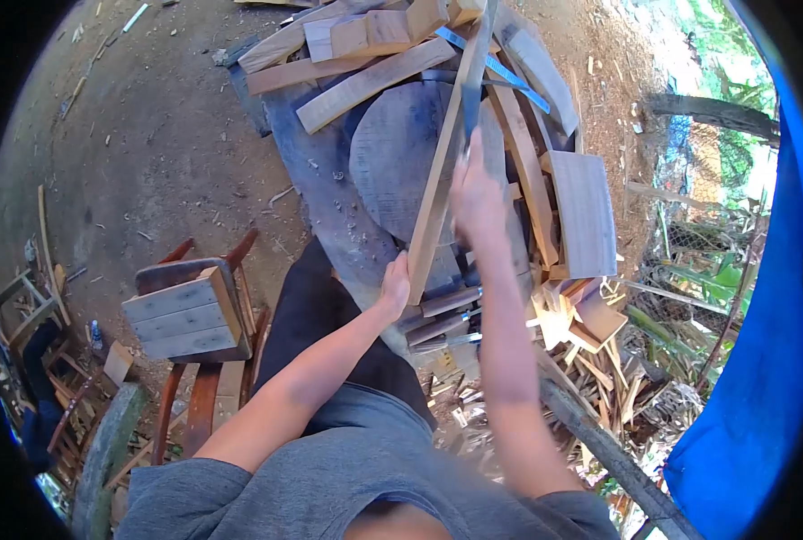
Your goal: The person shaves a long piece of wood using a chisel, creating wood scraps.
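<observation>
My left hand (pixel 396 286) is closed around the near end of a long, narrow wooden strip (pixel 442 175), which slants up and away over the work surface. My right hand (pixel 475 193), smeared by motion, is wrapped round the handle of a long-bladed tool (pixel 473 103). Its bluish-grey blade points away from me and runs close along the right side of the strip. Below the strip lies a round wooden block (pixel 388 157) on a worn board (pixel 329 211) strewn with chips.
Cut wooden pieces (pixel 374 85) are heaped at the far end. A pale wooden block (pixel 584 213) stands at the right, above wood shavings (pixel 608 378). On the left is a wooden chair (pixel 206 387) with a slatted piece (pixel 185 315) on it. A blue tarp (pixel 743 396) hangs at far right.
</observation>
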{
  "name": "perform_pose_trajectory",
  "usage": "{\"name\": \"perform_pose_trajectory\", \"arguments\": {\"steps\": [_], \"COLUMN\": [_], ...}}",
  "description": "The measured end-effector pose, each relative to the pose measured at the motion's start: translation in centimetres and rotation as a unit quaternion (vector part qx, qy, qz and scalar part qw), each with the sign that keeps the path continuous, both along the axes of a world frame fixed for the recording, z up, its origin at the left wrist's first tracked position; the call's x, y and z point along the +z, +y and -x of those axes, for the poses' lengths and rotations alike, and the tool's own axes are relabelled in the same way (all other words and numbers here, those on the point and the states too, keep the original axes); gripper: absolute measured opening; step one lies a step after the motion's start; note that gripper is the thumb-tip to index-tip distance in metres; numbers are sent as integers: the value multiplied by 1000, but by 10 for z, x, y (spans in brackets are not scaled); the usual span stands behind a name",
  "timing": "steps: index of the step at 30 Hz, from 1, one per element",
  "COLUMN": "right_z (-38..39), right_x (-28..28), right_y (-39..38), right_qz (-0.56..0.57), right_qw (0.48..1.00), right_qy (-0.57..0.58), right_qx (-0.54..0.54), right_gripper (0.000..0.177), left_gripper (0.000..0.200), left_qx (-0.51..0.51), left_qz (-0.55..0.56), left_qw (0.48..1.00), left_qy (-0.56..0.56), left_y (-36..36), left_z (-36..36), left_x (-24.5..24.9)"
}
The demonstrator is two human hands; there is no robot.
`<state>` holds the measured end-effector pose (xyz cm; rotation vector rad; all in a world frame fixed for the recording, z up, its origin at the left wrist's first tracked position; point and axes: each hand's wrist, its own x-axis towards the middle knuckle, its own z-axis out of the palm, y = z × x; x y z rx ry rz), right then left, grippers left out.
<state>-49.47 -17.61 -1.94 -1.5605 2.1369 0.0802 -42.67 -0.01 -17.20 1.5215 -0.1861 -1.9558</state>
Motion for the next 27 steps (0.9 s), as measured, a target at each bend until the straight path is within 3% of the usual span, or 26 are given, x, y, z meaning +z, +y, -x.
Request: {"name": "perform_pose_trajectory", "arguments": {"steps": [2,4,7,9,11,13,15,22,25,27], "right_z": [-7,-7,13,19,14,7,2,13,-3,-10], "right_x": [10,8,-14,-26,-15,-3,6,-2,3,9], "right_y": [29,30,-38,-72,-45,3,31,18,44,68], "right_qz": [-34,-72,33,70,46,10,-19,-15,-28,-104], "right_qw": [999,997,999,997,999,999,999,999,1000,993], "right_qy": [-3,-13,-17,-9,-5,-7,-6,-8,-5,-48], "right_qx": [0,-13,16,14,16,31,36,37,13,-27], "right_gripper": [55,55,55,55,56,58,58,58,58,56], "left_gripper": [52,53,53,52,50,51,50,37,36,36], "left_qx": [16,-19,-4,-10,-13,2,5,-16,-2,3], "left_qz": [-46,-20,-21,13,50,-18,-18,-18,3,-6], "left_qw": [998,999,1000,1000,998,1000,1000,999,1000,1000], "left_qy": [40,18,7,-27,-41,7,-8,37,18,19], "left_y": [-2,5,0,14,11,1,3,-12,-8,-4], "left_z": [-4,-5,-5,-1,5,-3,-1,-4,-4,-5], "left_x": [5,-5,6,-28,-27,6,3,-27,3,10]}}
